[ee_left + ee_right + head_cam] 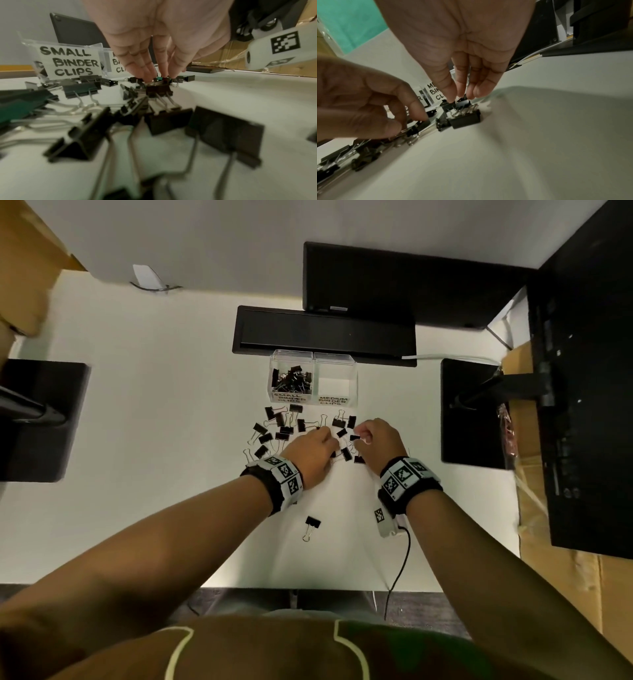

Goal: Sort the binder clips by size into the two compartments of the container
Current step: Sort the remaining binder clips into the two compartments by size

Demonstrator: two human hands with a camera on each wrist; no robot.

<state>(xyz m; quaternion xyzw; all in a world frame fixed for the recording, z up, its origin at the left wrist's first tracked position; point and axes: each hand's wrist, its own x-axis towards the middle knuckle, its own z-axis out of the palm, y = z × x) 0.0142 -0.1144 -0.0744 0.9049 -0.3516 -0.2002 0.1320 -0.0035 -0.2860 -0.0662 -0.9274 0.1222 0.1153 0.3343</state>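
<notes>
A clear two-compartment container (352, 386) stands at the back of the white desk. Its left side, labelled small binder clips (70, 62), holds several black clips (292, 380); its right side, labelled medium (334, 386), shows only a white floor. Many black binder clips (277, 426) lie scattered in front of it. My left hand (330, 441) reaches into the pile, thumb and fingers pinching a small clip (158, 81). My right hand (358, 437), just to its right, pinches another small black clip (461, 103) between thumb and forefinger.
One clip (311, 525) lies alone near the front edge, beside a white tagged device (385, 522) with a black cable. Black monitor bases stand left (44, 419) and right (476, 412). A long black box (325, 333) sits behind the container. Cardboard (534, 474) lines the right edge.
</notes>
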